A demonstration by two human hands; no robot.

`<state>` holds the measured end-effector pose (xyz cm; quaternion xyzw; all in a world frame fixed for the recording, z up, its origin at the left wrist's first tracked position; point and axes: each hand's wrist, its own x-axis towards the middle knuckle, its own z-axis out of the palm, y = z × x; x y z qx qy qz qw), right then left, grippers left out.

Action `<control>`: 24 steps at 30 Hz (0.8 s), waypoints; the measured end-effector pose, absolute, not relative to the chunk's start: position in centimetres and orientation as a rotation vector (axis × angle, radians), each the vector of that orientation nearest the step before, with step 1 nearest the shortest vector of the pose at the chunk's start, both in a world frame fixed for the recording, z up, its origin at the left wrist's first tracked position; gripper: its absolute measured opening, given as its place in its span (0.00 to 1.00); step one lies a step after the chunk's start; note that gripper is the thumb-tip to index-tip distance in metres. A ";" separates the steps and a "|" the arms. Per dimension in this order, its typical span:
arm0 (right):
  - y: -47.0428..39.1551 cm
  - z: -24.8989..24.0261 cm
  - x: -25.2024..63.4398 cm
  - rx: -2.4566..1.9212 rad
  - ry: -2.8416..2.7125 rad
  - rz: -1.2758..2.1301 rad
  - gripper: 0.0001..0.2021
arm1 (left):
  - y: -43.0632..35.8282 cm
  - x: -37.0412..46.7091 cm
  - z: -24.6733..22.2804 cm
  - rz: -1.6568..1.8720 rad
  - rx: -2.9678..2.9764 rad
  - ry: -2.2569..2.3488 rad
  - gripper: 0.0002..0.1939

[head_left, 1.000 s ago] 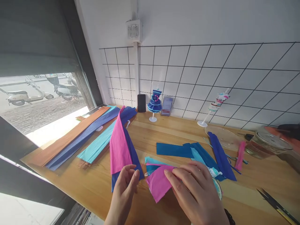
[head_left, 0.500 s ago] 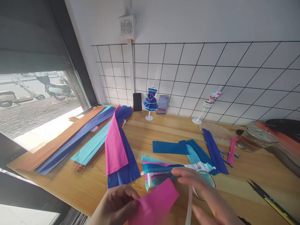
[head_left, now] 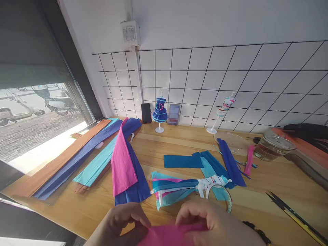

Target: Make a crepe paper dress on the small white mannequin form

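Note:
Between my two hands is a piece of pink paper (head_left: pixel 166 235), low at the front edge of view. My left hand (head_left: pixel 123 223) pinches its left side, and my right hand (head_left: pixel 202 218) grips the top and right side. Just beyond them a small dress form in a white patterned top (head_left: pixel 211 182) lies on its side, with a teal, pink and light blue skirt (head_left: pixel 174 188). A roll of tape (head_left: pixel 229 200) rests beside it. Larger pink crepe paper (head_left: pixel 123 164) lies over dark blue paper to the left.
Scissors (head_left: pixel 289 213) lie at the right on the wooden table (head_left: pixel 151 145). Orange, blue and turquoise strips (head_left: pixel 99 167) cover the left. Two dress forms, one in a blue dress (head_left: pixel 160 111), stand by the wall, with a phone (head_left: pixel 146 113). A glass jar (head_left: pixel 273 147) is at right.
My right hand has moved down and left and taken hold of the pink paper. The paper is lower now. The narrow white strip near my right hand has shifted. The view has turned slightly.

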<state>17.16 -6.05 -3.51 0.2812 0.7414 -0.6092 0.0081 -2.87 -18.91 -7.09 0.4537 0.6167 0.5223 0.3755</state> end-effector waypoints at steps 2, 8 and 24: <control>-5.2 -3.4 17.6 0.999 2.423 -1.868 0.06 | -18.2 -2.6 -7.3 1.381 0.938 1.642 0.04; -3.8 -3.7 18.3 1.381 2.670 -1.601 0.09 | -16.0 -1.7 -8.2 1.534 0.564 1.572 0.13; -3.3 -6.8 20.4 1.172 2.903 -1.089 0.10 | -15.6 -1.5 -8.8 1.419 0.868 1.937 0.06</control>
